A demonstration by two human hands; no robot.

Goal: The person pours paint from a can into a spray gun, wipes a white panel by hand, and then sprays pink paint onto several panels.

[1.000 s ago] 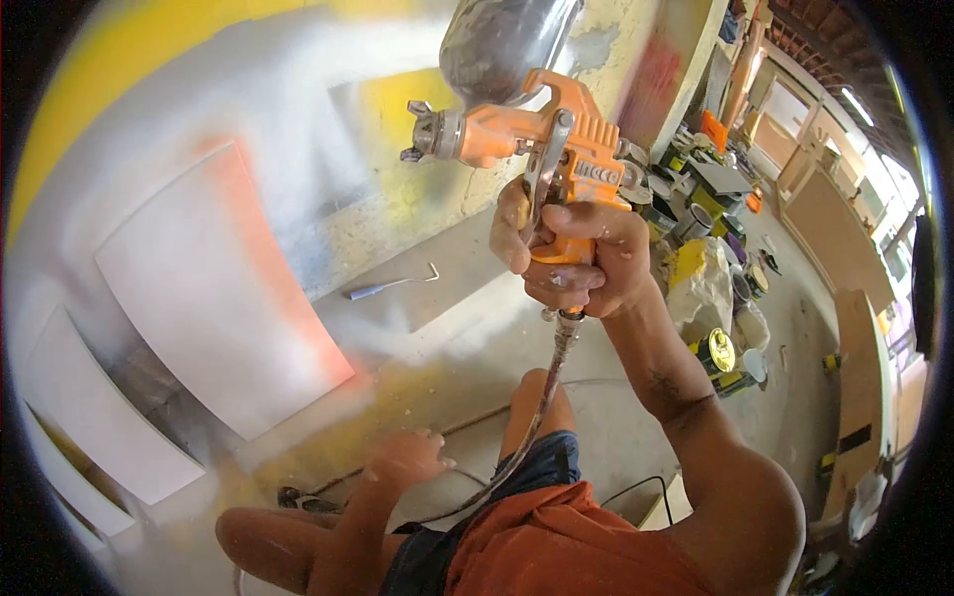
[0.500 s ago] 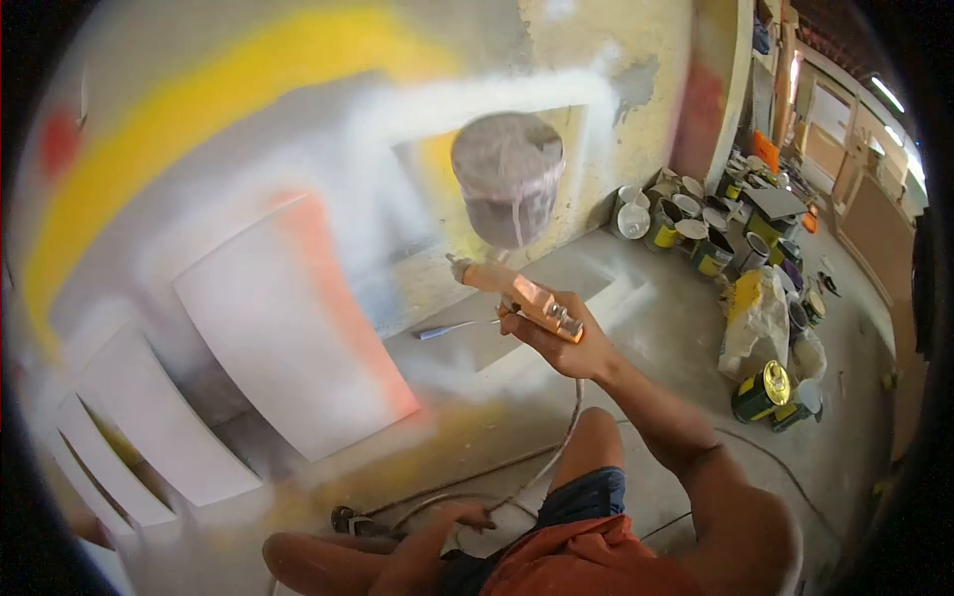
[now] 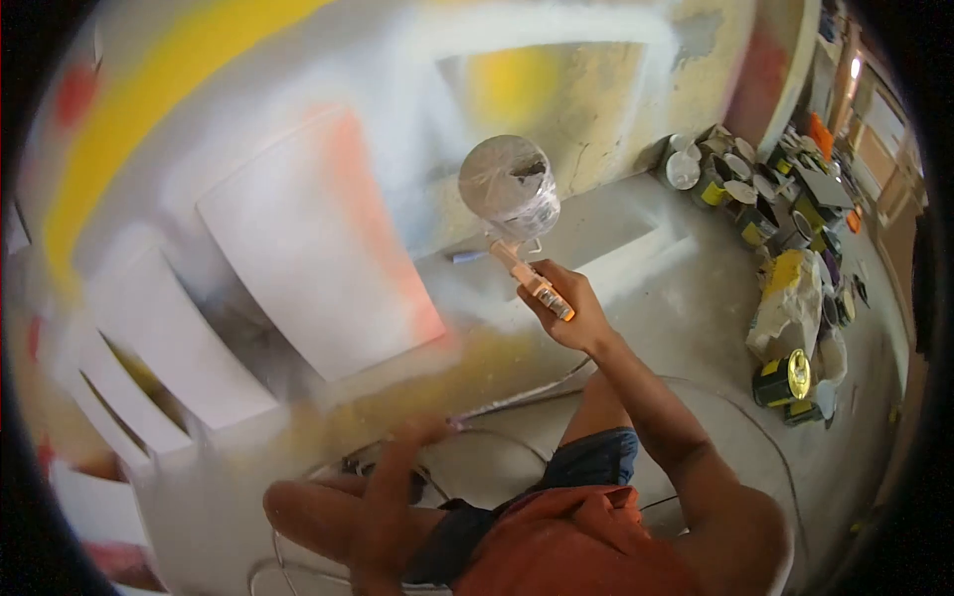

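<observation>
Two bare hands, seen from above. The right hand [image 3: 581, 318] is closed around the orange spray gun [image 3: 537, 282], its curled fingers mostly concealed beneath the gun's body; the trigger cannot be made out. The gun is held right of the large white panel [image 3: 313, 263], with its cup [image 3: 505, 184] uppermost. The left hand [image 3: 422, 429] is blurred, near the hose [image 3: 517, 400]; whether its fingers are open or gripping cannot be told. The gun hides the middle of a blue-handled tool [image 3: 467, 256] on the floor [image 3: 686, 308]. At lower left, a white piece [image 3: 99, 507] is cut off by the dark rim.
</observation>
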